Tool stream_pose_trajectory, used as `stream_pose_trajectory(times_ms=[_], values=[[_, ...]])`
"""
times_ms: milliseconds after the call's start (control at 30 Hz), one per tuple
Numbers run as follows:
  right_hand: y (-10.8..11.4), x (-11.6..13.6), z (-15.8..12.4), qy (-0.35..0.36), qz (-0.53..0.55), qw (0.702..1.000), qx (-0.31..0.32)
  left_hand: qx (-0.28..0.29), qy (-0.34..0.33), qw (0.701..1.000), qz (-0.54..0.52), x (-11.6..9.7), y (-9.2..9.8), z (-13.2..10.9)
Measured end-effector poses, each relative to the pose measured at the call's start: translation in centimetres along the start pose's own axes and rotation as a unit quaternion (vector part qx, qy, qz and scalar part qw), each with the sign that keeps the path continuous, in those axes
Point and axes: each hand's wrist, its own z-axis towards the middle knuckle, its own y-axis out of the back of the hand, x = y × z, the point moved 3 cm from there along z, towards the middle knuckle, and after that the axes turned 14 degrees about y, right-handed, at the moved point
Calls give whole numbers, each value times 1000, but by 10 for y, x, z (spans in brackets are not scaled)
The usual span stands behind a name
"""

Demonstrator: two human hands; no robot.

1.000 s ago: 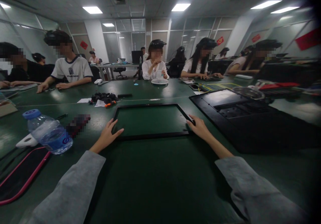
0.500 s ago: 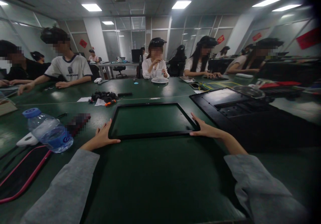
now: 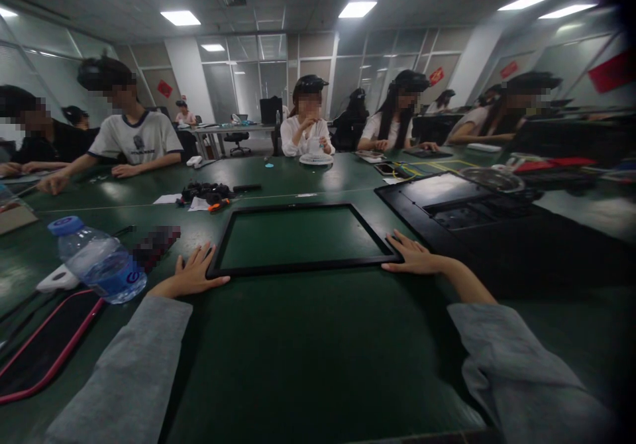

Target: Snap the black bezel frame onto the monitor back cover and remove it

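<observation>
A thin black rectangular frame [image 3: 298,268] lies flat on the green table [image 3: 308,344] in front of me. My left hand [image 3: 191,273] rests at the frame's near left corner, fingers spread flat on the table, thumb along the frame's front edge. My right hand [image 3: 415,258] lies at the near right corner, fingers stretched out flat and touching the frame's edge. Both arms wear grey sleeves.
A water bottle [image 3: 97,258] lies on its side at the left, above a black pouch with pink trim [image 3: 40,348]. A large black panel [image 3: 477,225] sits to the right. Black parts and an orange tool [image 3: 209,194] lie beyond the frame. Several people sit around the table.
Both hands have slid outward from on the frame's near edge to its corners, and the frame has come a little nearer to me.
</observation>
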Motion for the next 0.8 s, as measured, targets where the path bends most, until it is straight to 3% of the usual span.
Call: stream_pose_trajectory(times_ms=[200, 333, 533, 800], values=[[0, 1, 1, 6, 6, 1000, 14, 8, 2, 1000, 14, 1, 0, 2], [-3, 1, 1, 22, 7, 1000, -9, 4, 2, 1000, 11, 0, 2, 1], [-5, -3, 7, -7, -1, 1000, 1, 6, -11, 1000, 15, 0, 4, 4], [-3, -17, 16, 43, -7, 999, -14, -5, -21, 1000, 4, -1, 8, 5]])
